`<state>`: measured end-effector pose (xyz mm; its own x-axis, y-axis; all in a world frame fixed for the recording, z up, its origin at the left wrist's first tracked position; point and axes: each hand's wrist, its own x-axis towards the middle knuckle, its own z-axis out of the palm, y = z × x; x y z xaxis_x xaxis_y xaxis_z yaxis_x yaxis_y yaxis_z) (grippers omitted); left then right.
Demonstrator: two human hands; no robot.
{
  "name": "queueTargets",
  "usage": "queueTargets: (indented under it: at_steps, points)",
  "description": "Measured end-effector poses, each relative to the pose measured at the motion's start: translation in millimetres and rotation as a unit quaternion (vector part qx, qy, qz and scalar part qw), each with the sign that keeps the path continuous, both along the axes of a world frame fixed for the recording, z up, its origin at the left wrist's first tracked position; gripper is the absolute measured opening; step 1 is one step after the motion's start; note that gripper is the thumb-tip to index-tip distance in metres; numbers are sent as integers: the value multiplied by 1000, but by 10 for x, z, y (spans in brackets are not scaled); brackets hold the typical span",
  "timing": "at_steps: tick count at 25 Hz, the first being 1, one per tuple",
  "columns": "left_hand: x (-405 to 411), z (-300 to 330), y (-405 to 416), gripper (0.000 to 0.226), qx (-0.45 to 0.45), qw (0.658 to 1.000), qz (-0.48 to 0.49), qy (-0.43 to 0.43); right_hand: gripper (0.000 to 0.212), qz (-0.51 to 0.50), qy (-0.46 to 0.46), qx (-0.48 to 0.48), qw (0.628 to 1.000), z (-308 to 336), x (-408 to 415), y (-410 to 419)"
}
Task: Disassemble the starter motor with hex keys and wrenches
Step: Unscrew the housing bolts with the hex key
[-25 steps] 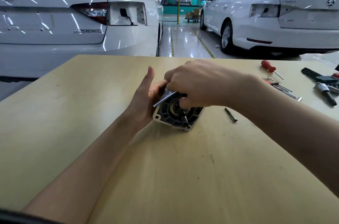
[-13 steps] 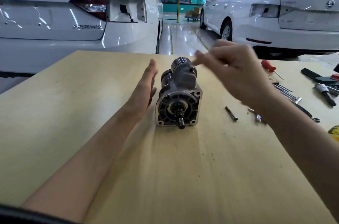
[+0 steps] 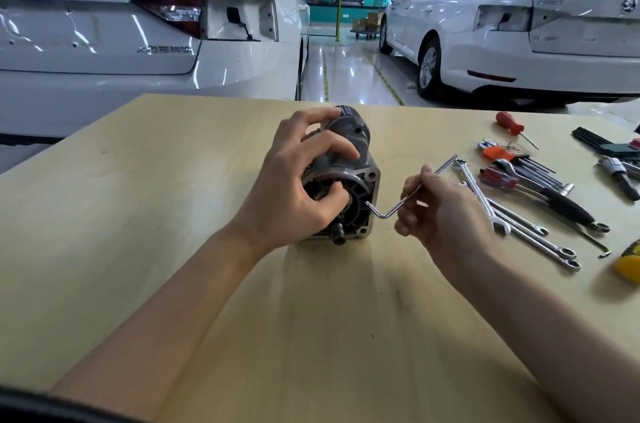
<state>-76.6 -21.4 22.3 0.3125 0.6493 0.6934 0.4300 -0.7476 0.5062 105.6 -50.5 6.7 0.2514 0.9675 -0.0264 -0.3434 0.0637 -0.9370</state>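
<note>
Starter motor (image 3: 349,180) lies on its side mid-worktop (image 3: 173,215), flanged end facing the camera, pinion shaft sticking out low at front.

L hand (image 3: 294,187) clamps over the motor from its left side, fingers curled round the housing, thumb on the front face: holding it steady.

R hand (image 3: 440,215) just right of the motor, pinching a hex key (image 3: 398,206) by its long arm. Short arm points into the right part of the flange face, tip at or in a bolt hole; can't tell if it's seated.

Progress, as I read it: early. Housing looks whole, front flange on, no loose motor parts seen on the worktop. Step in hand prob. loosening a flange bolt. Left to do: that bolt, the others, then split the housing, basically everything.

Right of the motor: combination wrenches (image 3: 485,201), orange-holder hex key set (image 3: 498,154), red screwdriver (image 3: 509,121), ratchet-type tools nearer the edge. Behind the motor, past the worktop: two white cars (image 3: 121,42).
</note>
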Motion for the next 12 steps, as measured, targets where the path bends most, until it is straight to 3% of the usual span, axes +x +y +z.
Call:
queueTargets:
  at_steps: [3, 7, 10, 12]
  points:
    - [-15, -8, 9, 40, -52, 996, -23, 67, 39, 3, 44, -29, 999, -5, -43, -9]
    - [53, -46, 5, 71, -75, 995, -30, 57, 38, 5, 140, -66, 988, 8, -60, -47]
    - [75, -61, 44, 107, -118, 992, -3, 39, 38, -1, 168, -62, 984, 11, -85, -67]
    - [82, -84, 73, 117, -147, 989, 7, 28, 38, -10, 169, -56, 984, 14, -104, -80]
